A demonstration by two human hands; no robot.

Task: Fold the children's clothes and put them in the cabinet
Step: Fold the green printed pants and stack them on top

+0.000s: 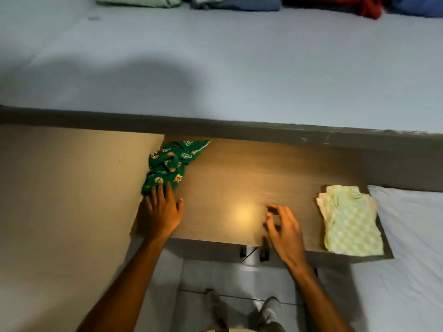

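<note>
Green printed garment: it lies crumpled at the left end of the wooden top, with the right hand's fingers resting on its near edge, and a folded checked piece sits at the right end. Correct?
Not quite. In the head view it is the left hand whose fingers touch the green printed garment. The right hand hovers open over the wooden top, touching no cloth. The folded checked piece is at the right end.

- Left hand (163,212) and right hand (285,230): bare, five fingers each, no rings or watch visible.
- Forearms: bare, no sleeves in view.
- Feet: grey footwear (269,312), possibly socks; blurred.
</note>
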